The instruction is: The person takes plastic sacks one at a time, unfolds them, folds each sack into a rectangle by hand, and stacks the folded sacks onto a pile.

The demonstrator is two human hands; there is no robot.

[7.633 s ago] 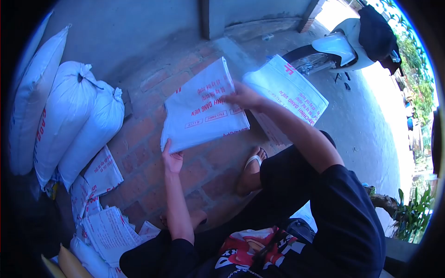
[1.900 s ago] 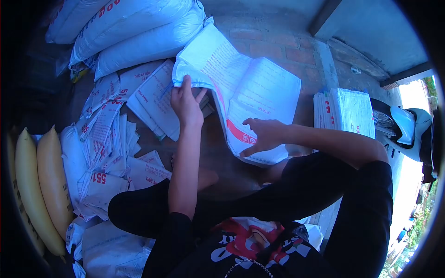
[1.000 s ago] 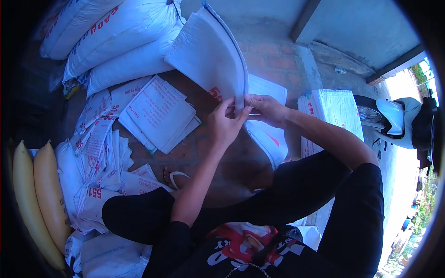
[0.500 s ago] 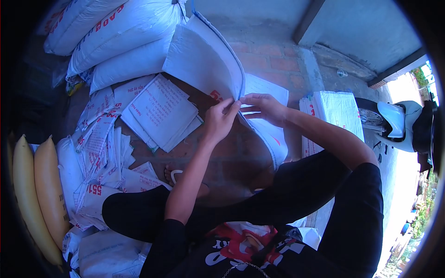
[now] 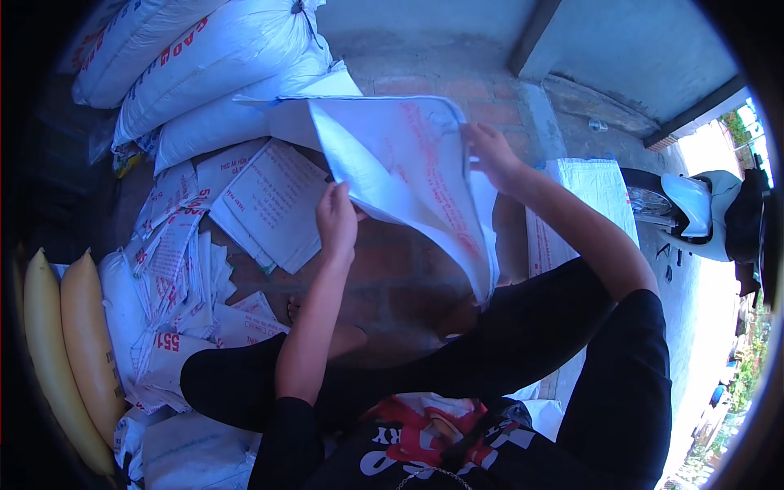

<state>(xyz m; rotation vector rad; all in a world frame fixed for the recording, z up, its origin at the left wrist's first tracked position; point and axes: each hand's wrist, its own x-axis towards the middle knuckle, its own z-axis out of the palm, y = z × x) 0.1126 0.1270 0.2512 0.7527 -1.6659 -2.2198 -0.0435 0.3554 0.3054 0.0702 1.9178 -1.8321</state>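
Right now both hands are on a white open bag (image 5: 388, 163), which hangs spread above the brick floor (image 5: 494, 112) in front of the person's knees, its inside showing with red print coming through. The left hand (image 5: 336, 224) has thumb and fingers clamped on the bag's near edge; the right hand (image 5: 494, 159) has its fingers bent closed on the bag's right edge, some of them partly hidden.

The floor is worn red brick under and beyond the bag, and a grey strip (image 5: 545, 122) crosses it to the bag's right. Farther beyond the bag stands a plain bluish wall (image 5: 408, 33), with a post (image 5: 535, 37) to its right.

Left of the bag, full white sacks (image 5: 220, 61) lean together, and flat printed bags (image 5: 273, 204) lie overlapping on the bricks. More crumpled bags (image 5: 171, 245) lie farther left, near plump yellow sacks (image 5: 90, 343).

Right of the bag sits a stack of folded bags (image 5: 592, 192), with a motorbike (image 5: 694, 200) past it, close to bright daylight. Shade covers the bricks around the bag.
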